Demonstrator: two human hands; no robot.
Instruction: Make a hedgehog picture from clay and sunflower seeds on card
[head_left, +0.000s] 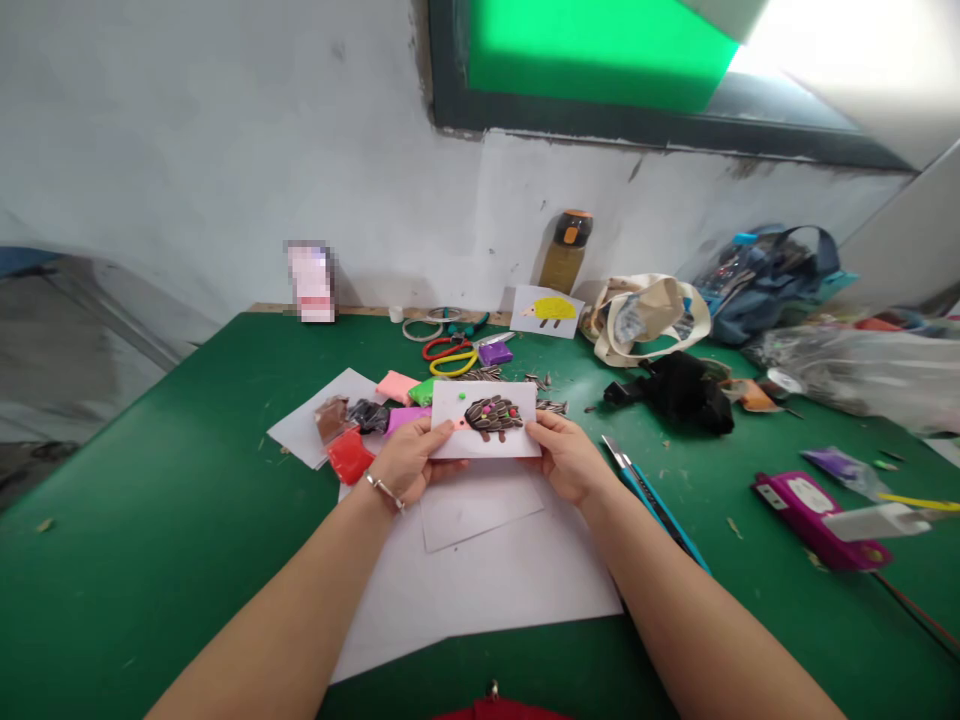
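Between my two hands I hold a white card [486,447] bearing a hedgehog [491,414] made of striped seeds, with small coloured dots on its back and a pink face. My left hand [409,462] pinches the card's left edge, thumb on top and fingers underneath. At the right edge my right hand [566,455] grips it the same way. The card is raised above white paper sheets [480,580] on the green table. Bags of coloured clay, among them a red one [349,456], lie just left of and behind the card, beside loose sunflower seeds [480,374].
Scissors [454,362] and a purple packet [495,353] lie behind the card. A yellow hedgehog picture [547,312] leans near a bottle [566,250]. Blue cutters [660,500], a black pouch [682,390], a cloth bag [637,335] and a magenta device [814,515] are to the right.
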